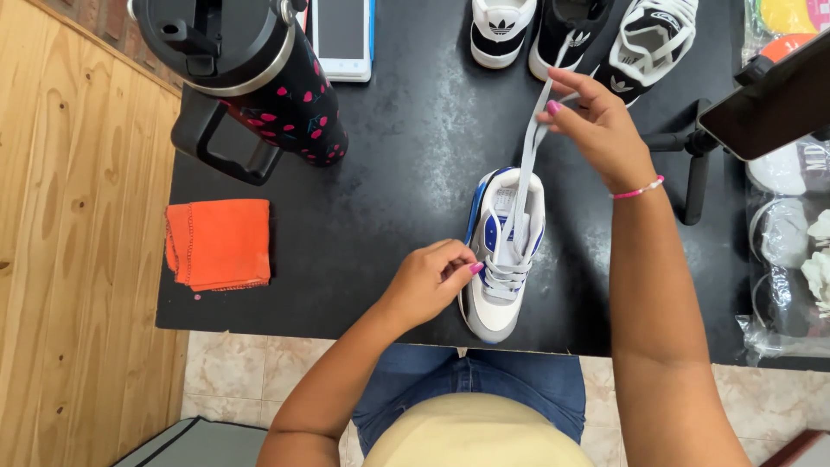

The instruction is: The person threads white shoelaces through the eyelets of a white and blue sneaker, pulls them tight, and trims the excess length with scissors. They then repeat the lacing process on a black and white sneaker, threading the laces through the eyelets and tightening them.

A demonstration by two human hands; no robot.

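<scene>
Black tabletop (406, 164) lies bare between my hands and the tumbler, with open room there. I see my left hand (430, 278) closed against the side of the grey, white and blue sneaker (503, 259), close to the table's near edge. My right hand (596, 125) pinches the grey lace (525, 177), drawn taut above the shoe. Just beyond it stand three small sneakers (571, 35); a phone stand (692, 164) crowds its right. An orange cloth (218, 244) lies far left beside the black tumbler (259, 78), below a wooden wall (69, 259).
</scene>
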